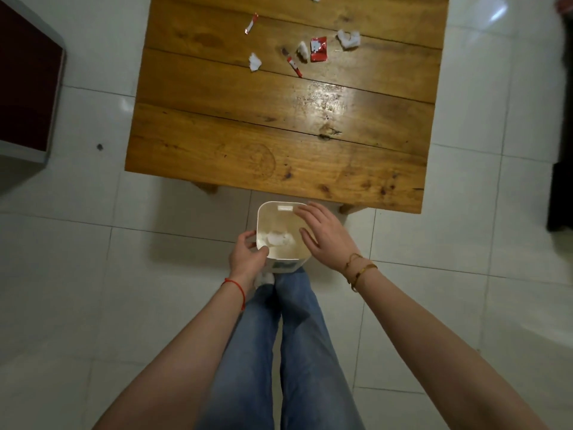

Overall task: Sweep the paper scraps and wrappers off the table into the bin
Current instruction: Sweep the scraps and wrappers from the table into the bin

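A small white bin point(273, 212) stands on the floor just below the near edge of the wooden table point(279, 144), with white paper inside it. My left hand point(248, 254) grips the bin's left rim. My right hand point(325, 234) hovers over the bin's right side with fingers spread, holding nothing. At the table's far side lie white paper scraps point(255, 62) point(348, 39) and red wrappers point(318, 49) point(294, 66) point(250, 23).
White glossy floor tiles surround the table. A dark red cabinet point(28, 82) stands at the left. A dark object point(561, 197) sits at the right edge. My legs in blue jeans point(294, 336) are below the bin.
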The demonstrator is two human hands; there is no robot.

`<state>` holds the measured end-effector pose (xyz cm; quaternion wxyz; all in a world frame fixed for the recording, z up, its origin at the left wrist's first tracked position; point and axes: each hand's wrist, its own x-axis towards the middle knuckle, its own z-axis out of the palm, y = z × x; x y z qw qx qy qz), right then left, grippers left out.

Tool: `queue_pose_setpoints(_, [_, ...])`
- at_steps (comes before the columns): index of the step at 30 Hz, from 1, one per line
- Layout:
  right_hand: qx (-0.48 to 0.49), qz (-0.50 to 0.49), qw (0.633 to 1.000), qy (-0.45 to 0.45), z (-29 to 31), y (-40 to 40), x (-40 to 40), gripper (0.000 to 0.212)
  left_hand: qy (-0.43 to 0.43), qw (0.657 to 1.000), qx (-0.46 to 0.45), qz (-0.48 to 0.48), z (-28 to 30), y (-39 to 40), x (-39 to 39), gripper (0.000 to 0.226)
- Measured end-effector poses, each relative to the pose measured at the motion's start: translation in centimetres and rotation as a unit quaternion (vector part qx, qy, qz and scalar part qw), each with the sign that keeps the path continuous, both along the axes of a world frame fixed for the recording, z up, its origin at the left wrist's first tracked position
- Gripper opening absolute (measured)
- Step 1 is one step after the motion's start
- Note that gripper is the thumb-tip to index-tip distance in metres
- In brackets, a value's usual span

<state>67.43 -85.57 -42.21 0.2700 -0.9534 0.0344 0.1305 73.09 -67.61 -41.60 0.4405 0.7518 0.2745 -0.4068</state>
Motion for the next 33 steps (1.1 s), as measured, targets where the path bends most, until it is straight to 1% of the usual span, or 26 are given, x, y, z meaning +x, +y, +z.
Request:
queue_pose_setpoints(4, [0.014, -0.066, 0.997, -0.037, 3.1, 1.1, -1.3, 0.039, -0.020, 0.999, -0.004, -0.033, 3.1, 1.0, -0.4, 0.054])
queue_pose_setpoints(8, [0.022, -0.124, 0.990, -0.060, 6.8, 1.8, -3.3, 0.036, -0.040, 0.997, -0.022, -0.068, 7.0, 1.1, -0.3, 0.051])
queue_pose_setpoints(13, [0.024, -0.214, 0.973, -0.087, 11.7, 1.4, -6.3, 0.037, -0.085, 0.986, -0.040, -0.135, 12.1, 0.2, -0.3, 0.050])
queue_pose_setpoints(18, [0.026, -0.282, 0.953, -0.105, 15.5, -0.2, -9.3, 0.038, -0.093, 0.978, -0.053, -0.179, 15.8, -2.5, -1.0, 0.055])
queue_pose_setpoints(21, [0.022, -0.313, 0.942, -0.119, 17.0, -1.9, -11.2, 0.037, -0.098, 0.973, -0.050, -0.202, 17.3, -4.9, -2.0, 0.055])
queue_pose_setpoints(27, [0.032, -0.360, 0.922, -0.142, 18.9, -6.9, -15.4, 0.034, -0.097, 0.964, -0.075, -0.237, 19.2, -11.0, -5.1, 0.057])
queue_pose_setpoints(33, [0.038, -0.372, 0.916, -0.143, 20.9, -16.0, -20.0, 0.030, -0.101, 0.966, -0.112, -0.209, 21.2, -19.7, -9.6, 0.057])
